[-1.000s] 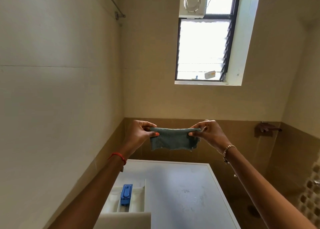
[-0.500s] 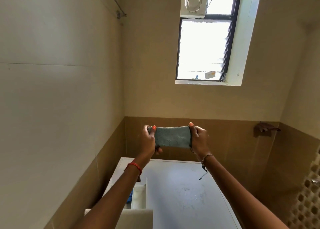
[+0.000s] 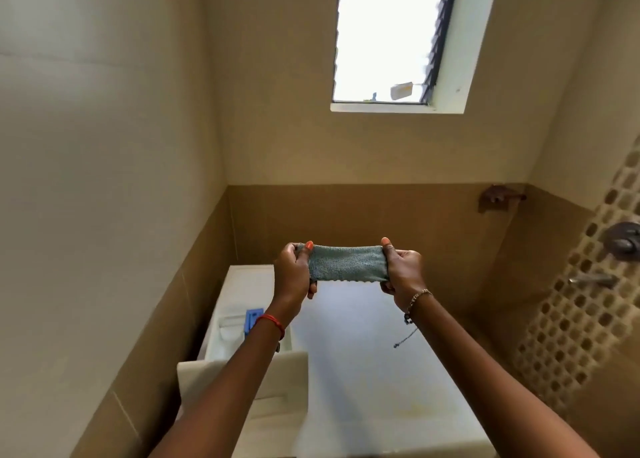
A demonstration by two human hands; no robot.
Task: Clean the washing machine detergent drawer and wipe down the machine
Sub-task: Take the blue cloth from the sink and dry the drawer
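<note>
You hold the grey-green cloth (image 3: 347, 262) folded into a short band, pulled taut and level between your left hand (image 3: 294, 274) and right hand (image 3: 403, 272) above the white washing machine (image 3: 367, 360). Its detergent drawer (image 3: 239, 378) stands pulled out at the front left corner of the machine — white, with a blue insert (image 3: 252, 318) inside.

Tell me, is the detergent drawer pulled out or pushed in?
Pulled out. The detergent drawer juts forward of the washing machine, its compartments and blue insert exposed from above.

Both arms stretch forward, forearms converging toward the hands. The left hand (image 3: 294, 274) and the right hand (image 3: 403, 272) sit level and apart, fingers curled, thumbs upright, each gripping one end of the cloth (image 3: 346, 263) between them
</note>
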